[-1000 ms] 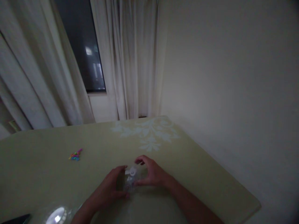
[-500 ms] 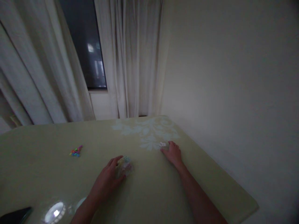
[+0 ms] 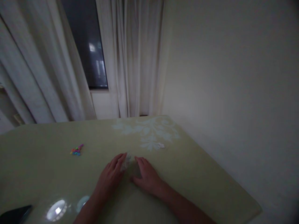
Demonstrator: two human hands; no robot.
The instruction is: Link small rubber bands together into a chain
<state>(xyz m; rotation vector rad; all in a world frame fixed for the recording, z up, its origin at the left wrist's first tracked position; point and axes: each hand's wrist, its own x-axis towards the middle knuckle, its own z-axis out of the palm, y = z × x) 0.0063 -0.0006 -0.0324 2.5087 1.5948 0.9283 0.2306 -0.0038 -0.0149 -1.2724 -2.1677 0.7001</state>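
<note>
A crinkled clear plastic bag (image 3: 126, 162) stands on the green tabletop near the middle of the head view. My left hand (image 3: 112, 171) grips it from the left, fingers curled over its top, and hides much of it. In the earlier view pale coloured contents show through the plastic. My right hand (image 3: 145, 175) is just right of the bag, thumb and fingers apart, holding nothing that I can see. Beyond that hand lies a small white piece (image 3: 161, 145), too small to name.
A little pile of bright multicoloured pieces (image 3: 77, 150) lies at the left of the table (image 3: 187, 174). A dark flat object (image 3: 16, 214) sits at the near left, beside a bright round reflection. Curtains (image 3: 133, 62) hang behind; a wall (image 3: 229, 77) runs along the right.
My right hand has moved left and nearer, away from the small white piece to beside the bag. My left hand has stayed at the bag, its fingers now farther over it.
</note>
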